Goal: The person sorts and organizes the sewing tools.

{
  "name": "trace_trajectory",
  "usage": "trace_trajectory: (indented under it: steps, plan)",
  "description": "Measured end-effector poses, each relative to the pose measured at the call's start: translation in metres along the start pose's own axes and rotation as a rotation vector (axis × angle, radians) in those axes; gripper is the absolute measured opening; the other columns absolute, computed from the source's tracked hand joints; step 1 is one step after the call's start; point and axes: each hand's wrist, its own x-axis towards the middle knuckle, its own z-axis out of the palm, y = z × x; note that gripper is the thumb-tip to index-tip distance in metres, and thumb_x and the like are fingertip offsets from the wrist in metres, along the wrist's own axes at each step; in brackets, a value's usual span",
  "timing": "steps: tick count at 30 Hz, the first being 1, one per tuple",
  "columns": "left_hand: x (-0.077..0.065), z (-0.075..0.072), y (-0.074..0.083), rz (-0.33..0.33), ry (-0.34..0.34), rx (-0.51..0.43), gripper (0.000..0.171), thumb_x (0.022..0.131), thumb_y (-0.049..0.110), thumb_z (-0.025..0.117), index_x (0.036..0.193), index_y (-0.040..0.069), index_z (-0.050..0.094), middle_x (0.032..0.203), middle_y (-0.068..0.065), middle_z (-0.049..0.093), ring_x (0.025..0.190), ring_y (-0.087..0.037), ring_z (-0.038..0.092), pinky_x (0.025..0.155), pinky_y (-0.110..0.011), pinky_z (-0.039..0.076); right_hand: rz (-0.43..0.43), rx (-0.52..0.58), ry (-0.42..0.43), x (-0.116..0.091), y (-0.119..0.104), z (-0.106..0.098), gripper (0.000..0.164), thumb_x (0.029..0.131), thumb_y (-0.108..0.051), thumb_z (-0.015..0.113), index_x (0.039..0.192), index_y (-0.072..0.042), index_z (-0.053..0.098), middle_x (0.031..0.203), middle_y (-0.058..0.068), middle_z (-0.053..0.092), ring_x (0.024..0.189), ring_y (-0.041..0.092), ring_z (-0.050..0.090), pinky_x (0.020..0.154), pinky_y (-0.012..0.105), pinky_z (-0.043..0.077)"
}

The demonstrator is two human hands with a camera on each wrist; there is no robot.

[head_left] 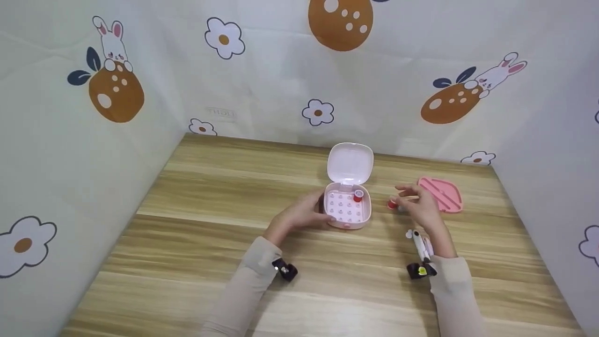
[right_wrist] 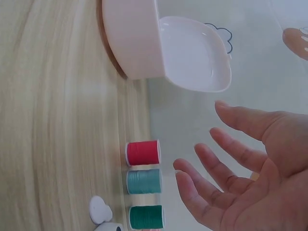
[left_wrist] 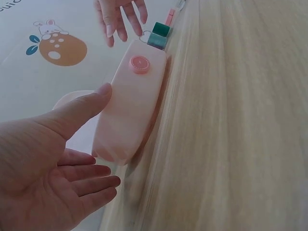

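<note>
A pale pink box (head_left: 347, 225) stands with its lid (head_left: 351, 164) raised; rows of small pegs cover its floor. One red thread spool (head_left: 358, 196) is in its back right corner. Along the box's left side lies my left hand (head_left: 304, 213), its thumb at the front rim and its fingers extended beside the wall. To the right of the box, my right hand (head_left: 421, 208) hovers with fingers spread and nothing between them. Close by its fingertips stand a red spool (right_wrist: 143, 152), a light teal spool (right_wrist: 144, 181) and a dark green spool (right_wrist: 147, 217) in a row.
A pink slotted tray (head_left: 450, 194) lies behind my right hand. Under the right wrist is a small white object (head_left: 418, 242) with a dark spot. The wood table (head_left: 224, 187) meets a patterned cloth wall (head_left: 271, 93) at the back.
</note>
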Motion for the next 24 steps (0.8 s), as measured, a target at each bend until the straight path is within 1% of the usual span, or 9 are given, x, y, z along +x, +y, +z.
trace_trajectory:
  steps: [3,5,7,10,15,18,20,24]
  plan:
    - [0.002,-0.001,-0.002,0.041,0.000,-0.007,0.084,0.088,0.013,0.086,0.158,-0.001,0.042,0.150,-0.022,0.058,0.143,-0.035,0.052,0.125,-0.046,0.037,-0.006,0.004,0.009,-0.001,0.003,-0.005,0.044,0.098,-0.011,0.075,0.133,0.011,0.063,0.119,0.028,0.067,0.089,0.015,0.067,0.072,0.015,0.053]
    - [0.003,-0.002,-0.002,0.054,0.000,-0.009,0.084,0.087,0.013,0.086,0.158,-0.001,0.043,0.151,-0.022,0.057,0.143,-0.035,0.051,0.126,-0.046,0.036,-0.015,0.005,0.017,-0.002,0.004,-0.008,0.043,0.097,-0.010,0.075,0.132,0.012,0.064,0.117,0.029,0.068,0.085,0.010,0.066,0.069,0.015,0.053]
    - [0.005,-0.002,-0.002,0.063,0.002,-0.008,0.086,0.086,0.013,0.087,0.158,-0.001,0.043,0.152,-0.023,0.056,0.144,-0.036,0.051,0.126,-0.047,0.036,-0.022,0.000,0.026,-0.003,0.006,-0.011,0.041,0.097,-0.009,0.074,0.132,0.012,0.064,0.117,0.030,0.068,0.084,0.008,0.065,0.068,0.015,0.052]
    - [0.006,-0.002,0.000,0.042,0.002,0.011,0.088,0.086,0.014,0.087,0.160,0.000,0.041,0.154,-0.022,0.054,0.145,-0.037,0.049,0.127,-0.047,0.035,-0.022,-0.024,0.030,-0.003,0.009,-0.016,0.040,0.098,-0.008,0.073,0.132,0.011,0.064,0.118,0.030,0.067,0.086,0.006,0.061,0.069,0.015,0.052]
    - [0.007,-0.003,0.002,0.018,-0.003,0.052,0.093,0.086,0.016,0.088,0.163,0.003,0.036,0.159,-0.021,0.050,0.149,-0.037,0.045,0.128,-0.048,0.032,-0.017,-0.040,0.028,-0.004,0.013,-0.022,0.041,0.099,-0.007,0.072,0.134,0.012,0.062,0.119,0.030,0.067,0.089,0.010,0.061,0.071,0.014,0.052]
    - [0.006,-0.004,0.002,0.023,-0.003,0.080,0.095,0.085,0.018,0.088,0.163,0.003,0.036,0.159,-0.021,0.050,0.149,-0.038,0.045,0.128,-0.049,0.032,-0.029,-0.041,0.033,-0.003,0.015,-0.025,0.041,0.098,-0.005,0.072,0.133,0.013,0.062,0.117,0.031,0.067,0.090,0.013,0.063,0.071,0.014,0.053]
    - [0.005,-0.005,0.002,0.027,-0.008,0.095,0.095,0.085,0.019,0.089,0.163,0.004,0.036,0.159,-0.021,0.050,0.148,-0.038,0.045,0.128,-0.049,0.032,-0.030,-0.041,0.035,-0.003,0.016,-0.026,0.041,0.098,-0.004,0.071,0.133,0.014,0.062,0.118,0.032,0.067,0.094,0.018,0.065,0.072,0.013,0.053]
    - [0.003,-0.008,0.001,0.026,-0.012,0.091,0.095,0.085,0.020,0.089,0.163,0.004,0.037,0.159,-0.020,0.050,0.148,-0.036,0.046,0.127,-0.049,0.033,-0.013,-0.043,0.038,-0.002,0.020,-0.029,0.041,0.098,-0.005,0.072,0.133,0.014,0.061,0.124,0.035,0.065,0.103,0.030,0.065,0.073,0.012,0.052]
